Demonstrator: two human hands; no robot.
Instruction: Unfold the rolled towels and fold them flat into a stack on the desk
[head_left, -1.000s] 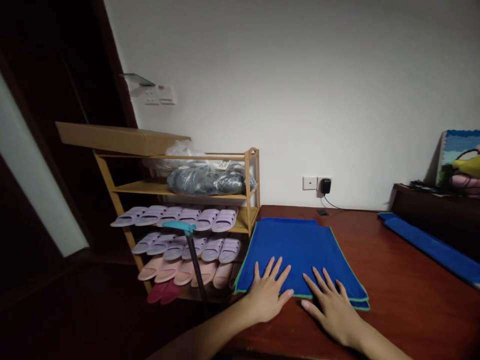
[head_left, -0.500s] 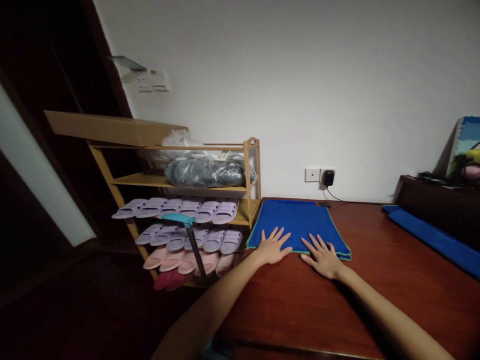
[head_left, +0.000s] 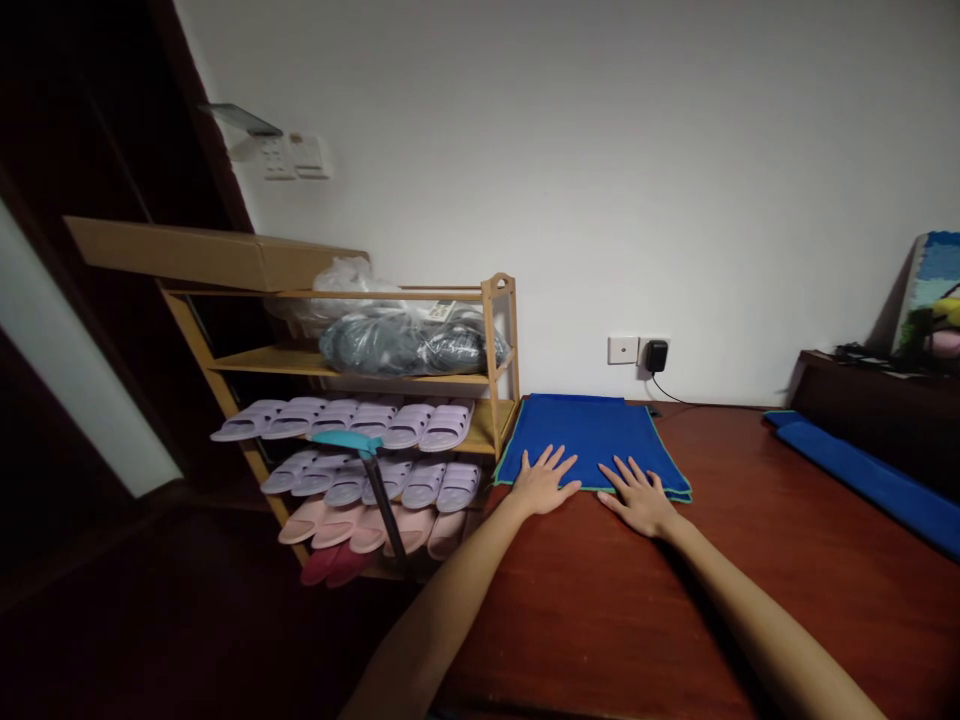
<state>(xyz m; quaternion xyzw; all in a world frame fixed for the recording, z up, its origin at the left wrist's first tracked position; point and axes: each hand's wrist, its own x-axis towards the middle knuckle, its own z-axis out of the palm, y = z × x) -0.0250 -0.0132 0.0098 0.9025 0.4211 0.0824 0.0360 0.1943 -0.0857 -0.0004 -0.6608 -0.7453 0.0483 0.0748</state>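
A blue cloth [head_left: 581, 430] with green edging lies flat in layers on the reddish-brown wooden table [head_left: 592, 610], near the wall. My left hand [head_left: 541, 485] rests palm down across its near edge, fingers spread on the fabric. To the right of it, my right hand [head_left: 641, 500] lies flat over the same edge, fingers apart and thumb on the wood. Neither hand grips anything. The cloth's near right corner shows two layers, slightly offset.
Left of the table stands a wooden shoe rack [head_left: 499, 370] with several lilac slippers [head_left: 446, 425], pink slippers, a plastic-wrapped bundle [head_left: 405, 340] and a cardboard box [head_left: 180, 255]. A teal-topped handle [head_left: 349, 440] stands before it. More folded blue cloth [head_left: 862, 470] lies right. A black adapter [head_left: 656, 355] is plugged in.
Both hands have slid slightly forward, away from me, with the cloth shifting toward the wall under them. The view has turned slightly.
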